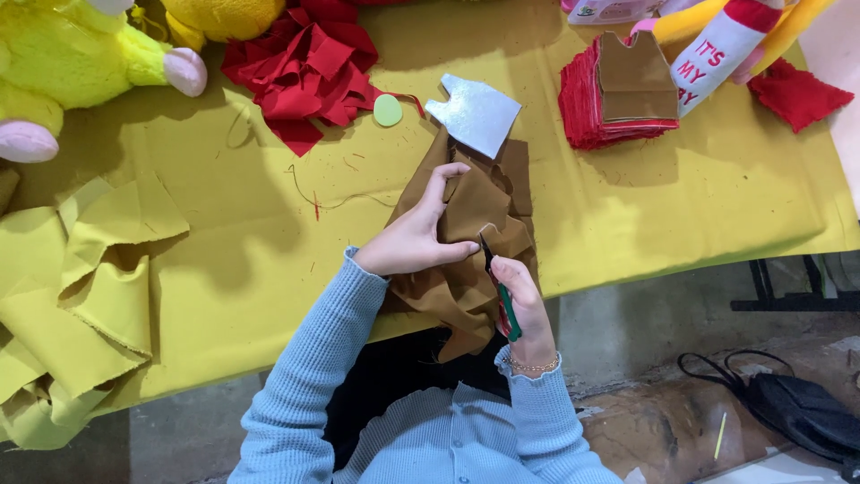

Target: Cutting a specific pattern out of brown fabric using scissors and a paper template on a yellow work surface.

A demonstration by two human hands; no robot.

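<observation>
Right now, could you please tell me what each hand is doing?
Left hand: closed on the brown fabric, pinching a fold.
Right hand: closed around green-handled scissors, blades at the fabric.

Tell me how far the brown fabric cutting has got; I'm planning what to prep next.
Done, apparently: a stack of red cut pieces with a brown one on top. In hand: the left hand grips brown fabric while the right hand works scissors into it. Left: most of that cloth looks uncut; a grey template lies beside it.
</observation>
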